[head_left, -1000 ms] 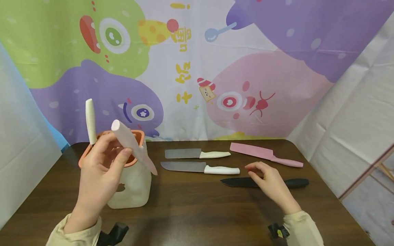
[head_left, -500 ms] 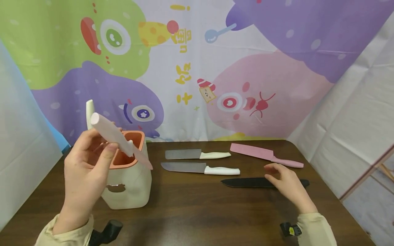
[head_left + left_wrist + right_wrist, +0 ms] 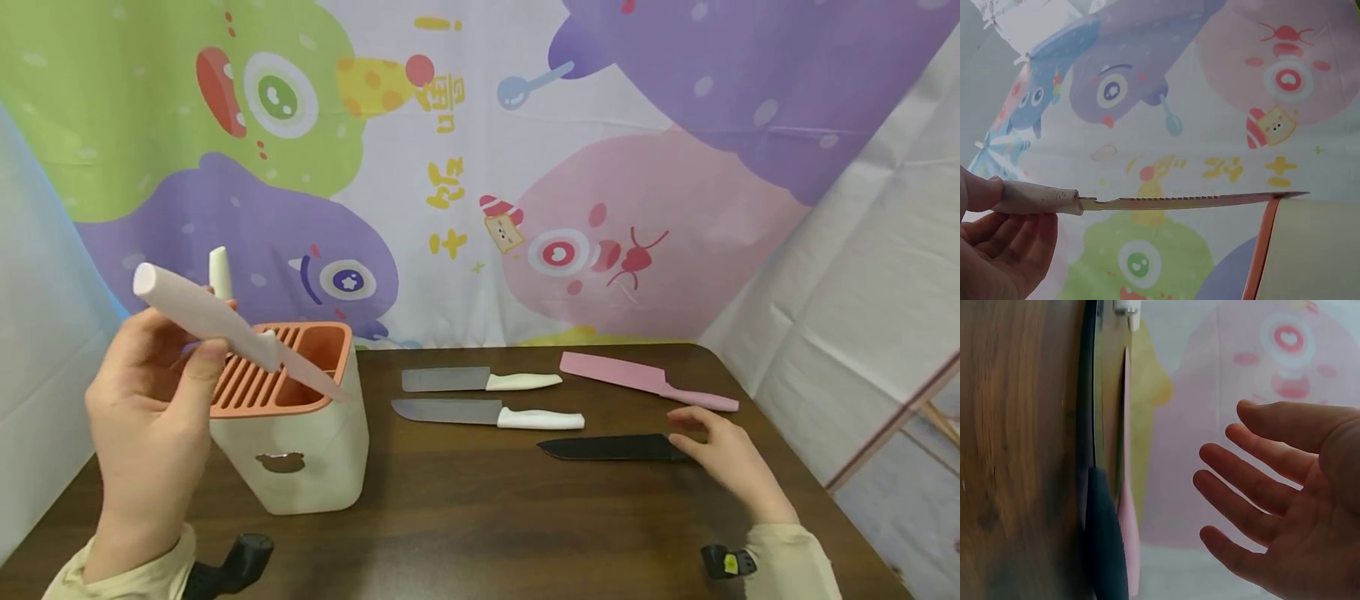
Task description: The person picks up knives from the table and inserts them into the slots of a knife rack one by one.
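Observation:
My left hand pinches a pale pink knife by its handle, between thumb and fingers. Its blade slants down to the right, and the tip overlaps the rim of the cream knife block in the head view. Serrations show along the blade's upper edge in the left wrist view. Behind the left hand rises the cream handle of another knife; its lower part is hidden. My right hand, fingers loosely spread and holding nothing, overlaps the handle end of a black knife in the head view.
The block's orange top has narrow slots and larger openings. Mid-table lie a knife with a cream handle and one with a white handle. A pink cleaver lies at the back right. A cartoon curtain hangs behind the table.
My left hand has moved left with the pale pink knife, uncovering the block's slotted top. The right hand has drifted right along the black knife towards its handle.

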{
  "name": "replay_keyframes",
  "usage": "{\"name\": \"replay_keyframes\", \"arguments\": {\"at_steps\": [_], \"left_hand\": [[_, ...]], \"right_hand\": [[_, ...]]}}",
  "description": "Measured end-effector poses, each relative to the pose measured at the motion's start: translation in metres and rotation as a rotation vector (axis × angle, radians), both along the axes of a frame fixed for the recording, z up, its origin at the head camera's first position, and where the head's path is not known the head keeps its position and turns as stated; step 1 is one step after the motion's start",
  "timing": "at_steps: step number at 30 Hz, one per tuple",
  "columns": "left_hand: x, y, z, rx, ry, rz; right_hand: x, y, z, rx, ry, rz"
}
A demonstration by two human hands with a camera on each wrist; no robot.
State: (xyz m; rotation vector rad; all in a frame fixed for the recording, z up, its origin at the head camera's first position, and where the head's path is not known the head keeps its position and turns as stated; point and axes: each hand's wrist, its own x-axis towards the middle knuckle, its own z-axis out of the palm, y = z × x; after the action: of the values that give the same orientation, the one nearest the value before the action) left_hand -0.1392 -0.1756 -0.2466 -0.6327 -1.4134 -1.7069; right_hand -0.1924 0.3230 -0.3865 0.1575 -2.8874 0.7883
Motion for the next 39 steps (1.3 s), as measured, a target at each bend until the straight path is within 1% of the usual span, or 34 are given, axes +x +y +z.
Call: {"name": "replay_keyframes", "arguments": {"at_steps": [3, 7, 13, 20, 23, 28, 31, 32, 35, 36, 38, 39], "left_hand": [[0.001, -0.005, 0.001, 0.033, 0.007, -0.011], [0.001, -0.012, 0.004, 0.08, 0.019, 0.002], [0.003, -0.021, 0.006, 0.204, 0.049, -0.069], [0.005, -0.036, 0.003, 0.293, 0.042, -0.154], [0.005, -0.041, 0.002, 0.321, 0.039, -0.123], [0.005, -0.046, 0.002, 0.351, 0.012, -0.001], [0.004, -0.048, 0.001, 0.311, 0.0, 0.091], [0.004, -0.049, 0.002, 0.308, 0.001, 0.106], [0.002, -0.05, 0.002, 0.266, 0.0, 0.187], [0.001, -0.051, 0.002, 0.255, 0.005, 0.201], [-0.001, -0.054, 0.002, 0.276, 0.008, 0.175], [-0.002, -0.056, 0.001, 0.27, 0.01, 0.178]], "right_hand": [[0.001, 0.008, -0.001, 0.0, -0.023, -0.005], [0.001, 0.017, -0.004, -0.002, -0.056, -0.005], [0.002, 0.029, -0.011, -0.002, -0.087, -0.018], [0.002, 0.039, -0.015, 0.026, -0.108, -0.046], [0.002, 0.042, -0.016, 0.046, -0.13, -0.059], [0.001, 0.044, -0.019, 0.056, -0.143, -0.082], [0.0, 0.045, -0.021, 0.059, -0.141, -0.092], [0.0, 0.045, -0.022, 0.06, -0.143, -0.094], [-0.001, 0.046, -0.023, 0.07, -0.172, -0.1], [-0.002, 0.047, -0.024, 0.074, -0.183, -0.101], [-0.003, 0.047, -0.025, 0.076, -0.203, -0.1], [-0.003, 0.048, -0.025, 0.077, -0.208, -0.099]]}}
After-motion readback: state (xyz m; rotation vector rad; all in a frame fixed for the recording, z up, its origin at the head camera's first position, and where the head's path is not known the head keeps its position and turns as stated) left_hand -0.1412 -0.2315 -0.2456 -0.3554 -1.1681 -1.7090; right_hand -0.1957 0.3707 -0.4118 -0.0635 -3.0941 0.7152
